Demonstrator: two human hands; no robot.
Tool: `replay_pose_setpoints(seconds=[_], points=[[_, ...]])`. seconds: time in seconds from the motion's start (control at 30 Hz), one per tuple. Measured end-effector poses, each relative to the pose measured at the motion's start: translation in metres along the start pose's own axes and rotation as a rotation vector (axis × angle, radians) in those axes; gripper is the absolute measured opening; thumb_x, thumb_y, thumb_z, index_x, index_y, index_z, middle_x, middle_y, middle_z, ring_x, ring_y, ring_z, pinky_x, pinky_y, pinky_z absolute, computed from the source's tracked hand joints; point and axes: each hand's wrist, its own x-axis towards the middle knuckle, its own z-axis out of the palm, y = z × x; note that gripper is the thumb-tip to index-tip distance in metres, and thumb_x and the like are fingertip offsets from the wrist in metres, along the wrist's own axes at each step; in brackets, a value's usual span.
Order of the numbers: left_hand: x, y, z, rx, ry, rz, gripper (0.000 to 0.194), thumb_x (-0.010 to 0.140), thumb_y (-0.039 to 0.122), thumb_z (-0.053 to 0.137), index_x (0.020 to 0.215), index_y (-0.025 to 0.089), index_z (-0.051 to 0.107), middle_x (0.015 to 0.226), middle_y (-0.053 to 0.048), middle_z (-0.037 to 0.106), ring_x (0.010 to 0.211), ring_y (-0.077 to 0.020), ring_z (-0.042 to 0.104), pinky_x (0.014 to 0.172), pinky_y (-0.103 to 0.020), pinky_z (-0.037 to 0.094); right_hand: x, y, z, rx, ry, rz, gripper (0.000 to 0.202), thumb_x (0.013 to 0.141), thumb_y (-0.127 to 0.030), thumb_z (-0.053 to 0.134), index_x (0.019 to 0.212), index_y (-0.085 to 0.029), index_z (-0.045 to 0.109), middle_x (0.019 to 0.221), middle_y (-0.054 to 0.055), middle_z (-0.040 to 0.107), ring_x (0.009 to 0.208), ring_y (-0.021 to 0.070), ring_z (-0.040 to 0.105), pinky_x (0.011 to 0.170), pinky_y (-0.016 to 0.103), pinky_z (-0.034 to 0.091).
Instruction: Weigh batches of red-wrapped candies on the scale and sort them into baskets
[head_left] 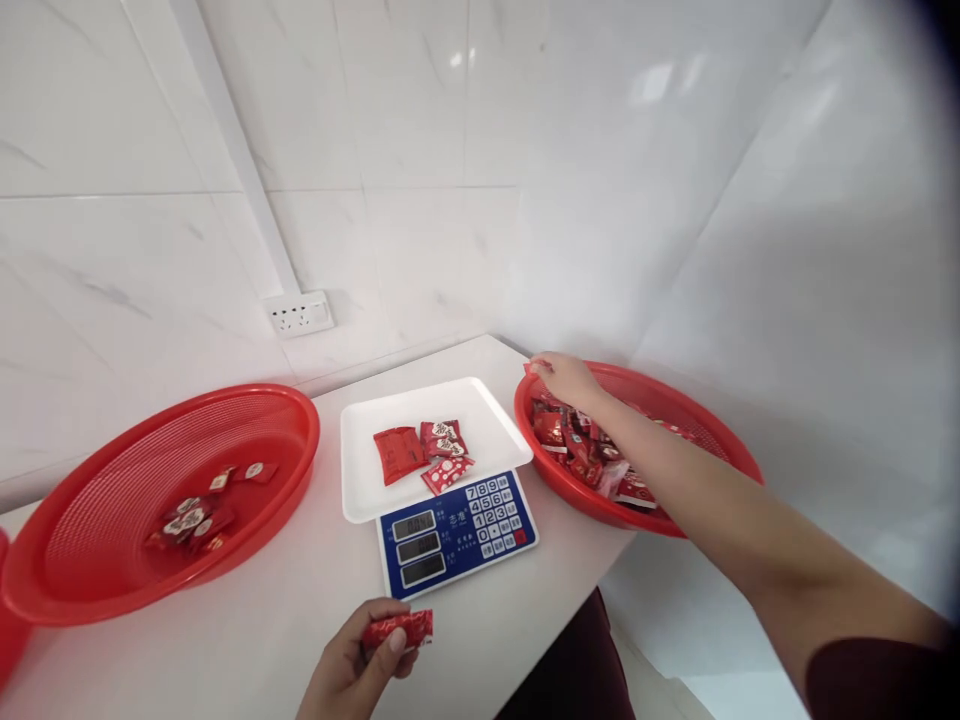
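My left hand [367, 655] has its grip closed around a narrow red packet [397, 630], which I hold over the table [247, 650], in front of the electronic scale [457, 530]. The scale's white tray [480, 408] carries three packets: a plain red sachet [400, 457], a red packet with white lettering [442, 438] and a white-spotted one [448, 475], all close together. To its right, the right-hand red basket [556, 482] holds a thick heap of mostly red packets. My right hand [561, 378] is at its far rim, grip pinching a small red piece [529, 368] whose shape I can't make out. Left of the scale, the left-hand red mesh basket [97, 520] holds only a small cluster of packets, with one slightly apart. Another red container [9, 600] shows partly at the left edge.
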Motion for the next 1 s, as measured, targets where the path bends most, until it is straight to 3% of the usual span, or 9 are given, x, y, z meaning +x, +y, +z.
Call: replay_pose_setpoints(seconds=[0.1,0.2,0.3,0.4,0.53,0.8,1.0], points=[[0.000,0.002,0.007,-0.031,-0.038,0.008,0.040,0.067,0.053,0.067,0.083,0.017,0.065,0.072,-0.004,0.068,0.066,-0.0149,0.056,0.065,-0.026,0.046,-0.024,-0.037,0.004,0.241,0.071,-0.263,0.028,0.089,-0.026,0.042,0.107,-0.022,0.062,0.111,0.004,0.065,0.103,0.0189,0.058,0.089,0.031,0.043],[0.000,0.001,0.013,-0.059,-0.089,0.033,0.036,0.069,0.050,0.066,0.083,0.017,0.064,0.073,-0.004,0.067,0.066,-0.0135,0.054,0.065,-0.025,0.044,-0.050,-0.073,0.019,0.398,-0.041,-0.465,0.029,0.087,-0.025,0.045,0.110,-0.021,0.062,0.114,0.006,0.063,0.107,0.0188,0.056,0.091,0.033,0.043],[-0.003,-0.001,0.014,-0.063,-0.120,0.048,0.034,0.071,0.049,0.065,0.084,0.017,0.064,0.074,-0.004,0.066,0.067,-0.0136,0.054,0.066,-0.026,0.043,-0.073,-0.097,0.036,0.358,-0.221,-0.556,0.045,0.085,-0.035,0.049,0.129,-0.023,0.048,0.139,0.008,0.041,0.128,0.0240,0.036,0.102,0.040,0.033],[-0.007,-0.004,0.012,-0.056,-0.117,0.049,0.033,0.072,0.048,0.064,0.084,0.017,0.063,0.073,-0.003,0.065,0.067,-0.0135,0.053,0.066,-0.025,0.042,-0.089,-0.110,0.046,0.259,-0.391,-0.616,0.061,0.085,-0.050,0.045,0.139,-0.027,0.031,0.150,0.005,0.019,0.137,0.0281,0.010,0.108,0.046,0.019],[-0.013,-0.005,0.009,-0.045,-0.115,0.046,0.033,0.074,0.048,0.063,0.084,0.017,0.063,0.072,-0.003,0.063,0.066,-0.0133,0.051,0.066,-0.025,0.041,-0.097,-0.118,0.052,0.156,-0.510,-0.657,0.066,0.085,-0.060,0.032,0.142,-0.027,0.025,0.152,0.004,0.010,0.137,0.0302,-0.003,0.108,0.052,0.008],[-0.018,-0.009,0.002,-0.065,-0.092,0.022,0.038,0.070,0.052,0.065,0.083,0.017,0.062,0.064,-0.002,0.061,0.061,-0.0132,0.050,0.064,-0.026,0.042,-0.086,-0.121,0.054,0.101,-0.471,-0.588,0.060,0.085,-0.061,0.030,0.139,-0.033,0.030,0.151,0.003,0.014,0.137,0.0323,0.000,0.105,0.057,0.006],[-0.015,-0.009,0.007,-0.076,-0.130,0.056,0.037,0.070,0.051,0.064,0.083,0.016,0.062,0.065,-0.002,0.060,0.061,-0.0133,0.050,0.064,-0.026,0.042,-0.096,-0.144,0.055,0.154,-0.448,-0.772,0.057,0.084,-0.058,0.040,0.135,-0.032,0.039,0.149,0.004,0.023,0.137,0.0323,0.006,0.105,0.060,0.000]])
